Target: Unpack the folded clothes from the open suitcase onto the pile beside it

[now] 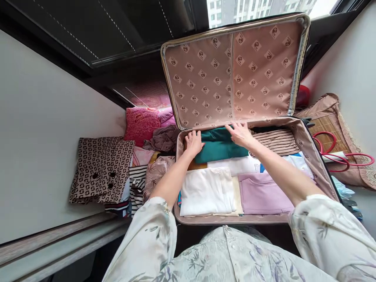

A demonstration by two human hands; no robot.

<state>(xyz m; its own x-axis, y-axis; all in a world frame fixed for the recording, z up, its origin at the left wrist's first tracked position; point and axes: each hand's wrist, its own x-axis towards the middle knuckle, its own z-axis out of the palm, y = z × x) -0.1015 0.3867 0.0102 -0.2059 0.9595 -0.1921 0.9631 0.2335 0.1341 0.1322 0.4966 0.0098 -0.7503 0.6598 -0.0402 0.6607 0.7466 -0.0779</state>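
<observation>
An open suitcase [315, 156] lies before me, its pink patterned lid [217, 82] raised against the window. Near its back wall sits a folded green garment [220, 147]. My left hand [194, 144] rests at that garment's left end, fingers spread. Over its right part lies my right hand [240, 134], also with fingers apart, touching the cloth. In front are a folded white garment [205, 192] and a folded lilac garment [263, 194]. A striped brown garment [276, 141] fills the back right corner.
Left of the suitcase are a patterned brown garment [101, 168], a pink cushion [142, 125] and a striped black-and-white cloth [138, 178]. To the right, red-handled hoops [326, 143] lie on a brown woven mat [349, 129]. White walls stand on both sides.
</observation>
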